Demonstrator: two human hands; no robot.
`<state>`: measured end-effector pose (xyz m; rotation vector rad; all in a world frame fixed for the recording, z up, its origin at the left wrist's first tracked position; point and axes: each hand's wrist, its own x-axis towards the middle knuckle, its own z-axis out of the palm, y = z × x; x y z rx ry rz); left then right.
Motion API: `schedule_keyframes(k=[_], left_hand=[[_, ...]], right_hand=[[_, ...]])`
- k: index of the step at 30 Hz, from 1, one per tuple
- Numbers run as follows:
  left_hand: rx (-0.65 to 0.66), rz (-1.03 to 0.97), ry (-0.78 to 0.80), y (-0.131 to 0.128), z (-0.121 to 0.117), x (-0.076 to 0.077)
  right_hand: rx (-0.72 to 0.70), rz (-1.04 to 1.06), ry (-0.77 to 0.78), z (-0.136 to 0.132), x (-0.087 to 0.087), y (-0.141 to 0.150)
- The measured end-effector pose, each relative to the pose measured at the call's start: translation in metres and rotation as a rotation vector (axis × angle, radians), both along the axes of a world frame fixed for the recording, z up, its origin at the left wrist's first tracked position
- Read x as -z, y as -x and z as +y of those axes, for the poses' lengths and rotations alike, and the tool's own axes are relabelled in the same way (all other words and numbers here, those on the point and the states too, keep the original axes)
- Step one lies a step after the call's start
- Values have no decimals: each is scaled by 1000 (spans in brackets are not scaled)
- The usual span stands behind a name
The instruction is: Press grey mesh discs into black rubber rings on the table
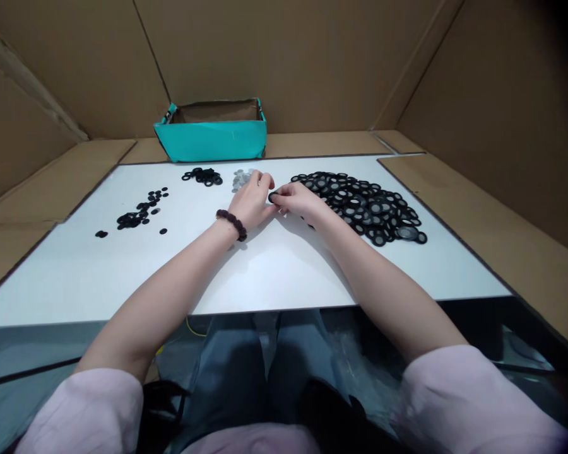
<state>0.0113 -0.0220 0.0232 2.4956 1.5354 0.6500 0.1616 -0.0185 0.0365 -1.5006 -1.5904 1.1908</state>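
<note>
Over the white table (274, 271), the right hand (301, 199) pinches a round black piece (272, 197) beside the curled left hand (252, 200), whose grip I cannot tell, near a heap of rings (360, 203).

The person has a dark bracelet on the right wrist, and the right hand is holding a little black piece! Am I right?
Not quite: the head view shows the dark bracelet on the wrist of the left hand. The right hand is holding a little black piece.
</note>
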Motion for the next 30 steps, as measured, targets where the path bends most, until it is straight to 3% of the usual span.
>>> schedule_keyframes(k=[5,10,14,18,20,23,25,30], left_hand=[[81,68,-28,-1,0,0],[24,86,-72,-1,1,2],[104,115,-73,-3,0,2],[104,70,-81,8,14,6],[-4,-35,-141,26,29,10],[-332,-120,-151,65,53,19],[-483,-142,-109,89,65,25],[-562,-153,4,115,79,35]], right_hand=[[-24,68,-7,3,4,-1],[0,38,-37,4,7,-2],[-32,47,-52,4,10,-2],[-6,-40,-138,8,12,-4],[78,-146,-280,11,14,-9],[214,-316,-487,19,16,-21],[297,-385,-568,23,15,-31],[417,-559,-483,32,13,-53]])
